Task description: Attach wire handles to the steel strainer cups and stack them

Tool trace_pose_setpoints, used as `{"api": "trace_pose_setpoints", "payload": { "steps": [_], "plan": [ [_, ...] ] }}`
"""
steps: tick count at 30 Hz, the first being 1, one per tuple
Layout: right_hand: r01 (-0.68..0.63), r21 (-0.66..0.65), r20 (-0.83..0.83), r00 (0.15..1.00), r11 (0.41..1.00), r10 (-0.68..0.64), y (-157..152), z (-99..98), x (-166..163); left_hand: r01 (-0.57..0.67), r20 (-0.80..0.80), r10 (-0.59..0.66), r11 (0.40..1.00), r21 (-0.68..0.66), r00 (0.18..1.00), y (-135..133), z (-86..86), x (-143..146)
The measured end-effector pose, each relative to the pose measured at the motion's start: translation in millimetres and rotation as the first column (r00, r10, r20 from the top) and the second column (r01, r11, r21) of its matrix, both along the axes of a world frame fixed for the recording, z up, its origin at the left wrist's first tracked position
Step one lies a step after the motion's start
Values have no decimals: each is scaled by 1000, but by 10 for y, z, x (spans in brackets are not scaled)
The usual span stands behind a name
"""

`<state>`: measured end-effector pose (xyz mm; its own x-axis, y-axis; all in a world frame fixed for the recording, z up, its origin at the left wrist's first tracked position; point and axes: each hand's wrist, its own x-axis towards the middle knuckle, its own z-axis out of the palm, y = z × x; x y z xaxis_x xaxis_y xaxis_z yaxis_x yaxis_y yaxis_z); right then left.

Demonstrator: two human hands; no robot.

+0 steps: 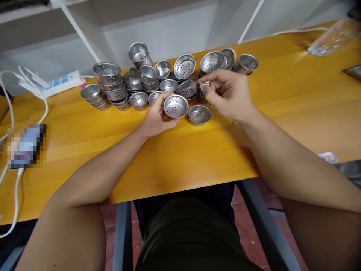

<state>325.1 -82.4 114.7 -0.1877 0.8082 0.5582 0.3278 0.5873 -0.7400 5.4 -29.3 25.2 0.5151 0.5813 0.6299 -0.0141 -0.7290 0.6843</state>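
Note:
My left hand (156, 117) is closed round a small perforated metal strainer cup (176, 106), tilted so its holed bottom faces me. My right hand (229, 94) pinches a small thin metal piece (203, 86) between thumb and fingertips, just right of the held cup. Another single strainer cup (199, 114) stands on the yellow wooden table (180, 158) between my hands. Behind them lies a heap of several identical metal strainer cups (146, 81), some stacked, some tipped on their sides.
A white power strip (60, 82) with white cables (11, 101) lies at the far left. A blurred-out object (26, 146) sits near the left edge. A clear plastic bottle (334, 37) lies at the far right. A small card (327, 156) rests by the table's front edge.

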Motion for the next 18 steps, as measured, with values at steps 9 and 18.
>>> {"api": "trace_pose_setpoints", "payload": {
  "steps": [9,18],
  "plan": [
    [-134,-20,-23,991,991,133,10,-85,-98,48,69,-43,997,-66,997,82,-119,8],
    [-219,-86,-20,976,972,218,-57,-69,-213,54,82,-40,982,-179,996,80,-11,-20]
  ]
}}
